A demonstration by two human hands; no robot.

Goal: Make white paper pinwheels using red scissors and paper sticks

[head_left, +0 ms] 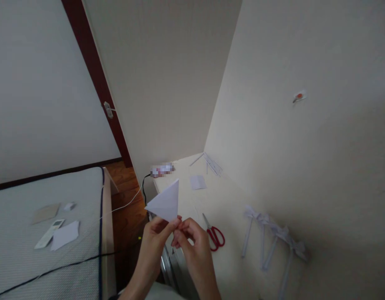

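Note:
A white sheet of paper folded into a triangle (pixel 167 202) is held up over the near edge of the white desk. My left hand (pixel 156 235) pinches it at the lower corner between thumb and fingers. Close beside it, my right hand (pixel 194 239) has its thumb and fingers pressed together at that same corner; the fingers hide the exact grip. Just right of my right hand lie scissors (pixel 215 238) with red handles, blades pointing away. Farther back on the desk is a small white paper square (pixel 197 182).
Several thin white paper sticks (pixel 212 163) lie in the desk's far corner. Along the right wall rest several white paper pinwheel-like pieces on sticks (pixel 262 221). A power strip (pixel 162 169) sits at the back left. On the mattress (pixel 11 258) lie a remote (pixel 50 234) and papers.

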